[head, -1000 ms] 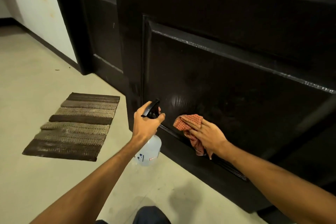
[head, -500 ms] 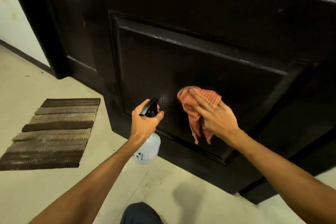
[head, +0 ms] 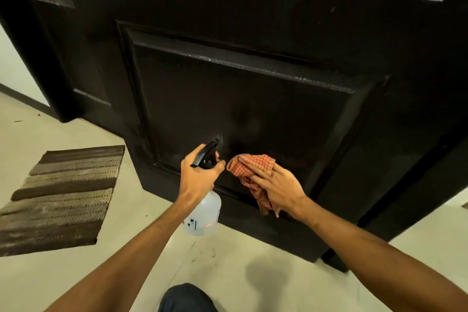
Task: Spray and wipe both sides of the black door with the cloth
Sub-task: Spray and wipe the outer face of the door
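Observation:
The black door (head: 253, 99) fills the upper view, its lower recessed panel in front of me. My left hand (head: 197, 177) grips the black trigger head of a clear spray bottle (head: 203, 215), nozzle pointing at the panel's lower left. My right hand (head: 277, 189) presses a red-and-white checked cloth (head: 250, 167) flat against the panel's bottom edge with straight fingers; part of the cloth hangs below the hand.
A brown striped mat (head: 63, 197) lies on the pale tiled floor (head: 228, 261) at left. A second dark door panel and frame (head: 58, 58) stand behind at left beside a white wall (head: 15, 68). My knee (head: 187, 297) shows at the bottom.
The cloth and my right hand moved up the panel, then came back down to its lower edge. The view shifted right along the door. The bottle hand kept its grip.

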Available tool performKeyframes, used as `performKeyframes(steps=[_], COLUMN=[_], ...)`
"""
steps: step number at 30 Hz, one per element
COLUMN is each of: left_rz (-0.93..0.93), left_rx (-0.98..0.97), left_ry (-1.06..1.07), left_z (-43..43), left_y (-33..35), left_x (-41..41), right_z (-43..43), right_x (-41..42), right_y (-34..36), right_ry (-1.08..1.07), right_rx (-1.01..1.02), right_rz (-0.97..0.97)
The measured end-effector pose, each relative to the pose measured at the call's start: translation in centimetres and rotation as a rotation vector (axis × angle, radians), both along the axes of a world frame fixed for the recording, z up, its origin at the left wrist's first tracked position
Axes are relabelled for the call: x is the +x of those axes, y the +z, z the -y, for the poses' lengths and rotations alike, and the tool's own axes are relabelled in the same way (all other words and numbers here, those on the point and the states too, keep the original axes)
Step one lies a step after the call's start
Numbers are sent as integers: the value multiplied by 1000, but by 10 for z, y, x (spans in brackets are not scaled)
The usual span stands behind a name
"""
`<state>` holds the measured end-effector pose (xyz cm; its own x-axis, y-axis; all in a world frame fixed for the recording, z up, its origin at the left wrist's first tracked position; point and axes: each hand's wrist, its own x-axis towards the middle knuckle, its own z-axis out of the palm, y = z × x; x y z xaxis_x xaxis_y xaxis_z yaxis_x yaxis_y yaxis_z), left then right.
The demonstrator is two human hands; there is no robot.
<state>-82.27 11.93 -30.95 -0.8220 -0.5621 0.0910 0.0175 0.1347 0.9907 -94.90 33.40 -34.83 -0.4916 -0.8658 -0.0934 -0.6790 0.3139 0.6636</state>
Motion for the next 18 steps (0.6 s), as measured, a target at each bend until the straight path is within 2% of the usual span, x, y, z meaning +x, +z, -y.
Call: performKeyframes(steps=[4,7,11,14,18], left_rz=[-49,-101,-134,-145,-155], left_rx=[-30,-70,-70,-96,-105], left_ry=[-25,-61,-110,-151,-182], left_z=[-7,-20,-39,-53,-66], left_y=[17,33,39,41,33], left_x=[-8,-18,-28,-32,-28], right_z=[-10,-21,-41,-47,-54], right_x=[2,-1,-8,-7,-5], right_y=[60,120,146,109,30], right_ry=[22,-12,-146,-204,-272], right_rx=[-622,-875,-1097,-1199,-1203], right_rz=[-172,-370,-423,-385,-247])
